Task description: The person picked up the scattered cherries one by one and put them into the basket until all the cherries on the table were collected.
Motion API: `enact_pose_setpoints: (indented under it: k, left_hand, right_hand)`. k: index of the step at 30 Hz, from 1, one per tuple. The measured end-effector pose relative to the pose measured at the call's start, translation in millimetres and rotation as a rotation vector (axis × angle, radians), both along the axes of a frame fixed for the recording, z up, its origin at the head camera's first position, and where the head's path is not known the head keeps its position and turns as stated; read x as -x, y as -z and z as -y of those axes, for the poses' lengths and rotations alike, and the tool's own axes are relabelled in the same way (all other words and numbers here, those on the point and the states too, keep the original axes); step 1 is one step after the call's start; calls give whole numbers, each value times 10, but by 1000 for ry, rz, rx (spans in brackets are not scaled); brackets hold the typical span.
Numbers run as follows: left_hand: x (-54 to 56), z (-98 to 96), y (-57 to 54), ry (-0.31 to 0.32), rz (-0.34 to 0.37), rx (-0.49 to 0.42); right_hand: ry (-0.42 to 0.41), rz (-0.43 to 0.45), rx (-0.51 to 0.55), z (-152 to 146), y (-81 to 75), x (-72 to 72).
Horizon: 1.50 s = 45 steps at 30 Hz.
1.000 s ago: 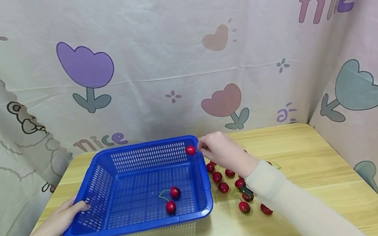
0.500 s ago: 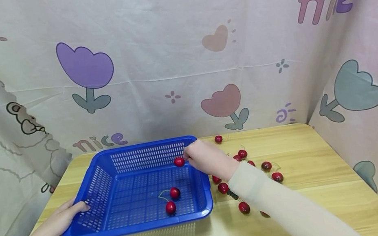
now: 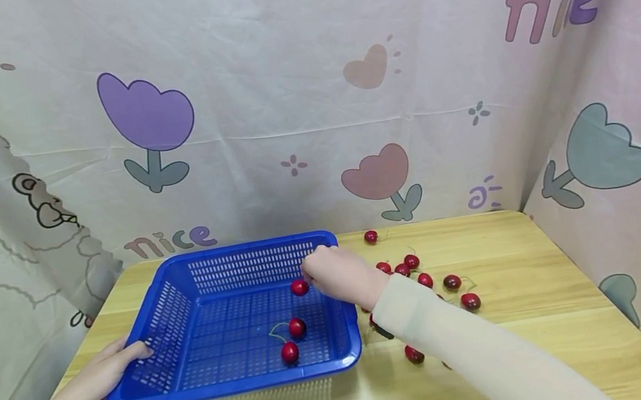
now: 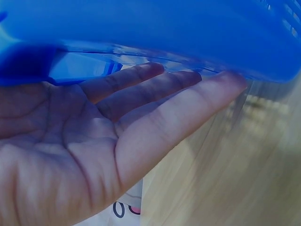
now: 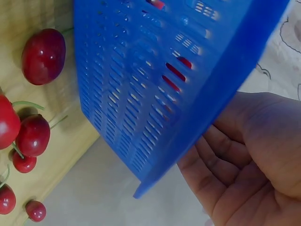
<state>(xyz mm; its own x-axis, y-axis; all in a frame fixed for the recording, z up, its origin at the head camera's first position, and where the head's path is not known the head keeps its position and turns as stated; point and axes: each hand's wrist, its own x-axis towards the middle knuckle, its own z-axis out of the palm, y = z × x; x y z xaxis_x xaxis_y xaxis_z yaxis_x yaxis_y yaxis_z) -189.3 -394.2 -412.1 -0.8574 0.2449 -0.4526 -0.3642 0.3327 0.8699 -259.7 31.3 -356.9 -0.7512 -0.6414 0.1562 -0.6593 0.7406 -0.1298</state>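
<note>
My left hand (image 3: 88,387) grips the left rim of a blue plastic basket (image 3: 230,387), thumb over the rim. In the left wrist view its fingers (image 4: 141,101) reach under the rim. Over the basket's right side, my right hand (image 3: 345,276) pinches a red cherry (image 3: 299,287), which hangs at the fingertips. Two cherries (image 3: 290,353) lie on the basket floor at the near right, one with a green stem. The right wrist view has the slotted basket wall (image 5: 113,80) in front of my right fingertips, hiding them; red shows through its slots.
Several loose cherries (image 3: 452,283) lie on the wooden table (image 3: 545,346) right of the basket, some hidden behind my right sleeve (image 3: 474,336). One cherry (image 3: 370,237) is near the table's back edge. A printed curtain (image 3: 254,98) hangs behind and at both sides.
My right hand has moved left and slightly down, carrying its cherry across the basket's right rim to above the basket floor. The left hand and basket have stayed in place.
</note>
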Motion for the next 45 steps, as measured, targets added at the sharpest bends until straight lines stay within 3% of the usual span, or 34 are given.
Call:
enact_pose_setpoints:
  k: [12, 22, 29, 35, 45]
  left_hand:
    - [15, -9, 2, 7, -9, -2]
    - [34, -18, -12, 8, -3, 23]
    - [34, -10, -22, 6, -6, 20]
    - [23, -10, -21, 1, -11, 20]
    - [17, -18, -23, -8, 1, 37]
  right_hand:
    - [-11, 52, -55, 47, 39, -20]
    - [-34, 88, -31, 45, 63, -19]
    - [-73, 91, 28, 4, -5, 8]
    - [-54, 107, 144, -157, -73, 128]
    - [109, 19, 259, -633, -78, 440]
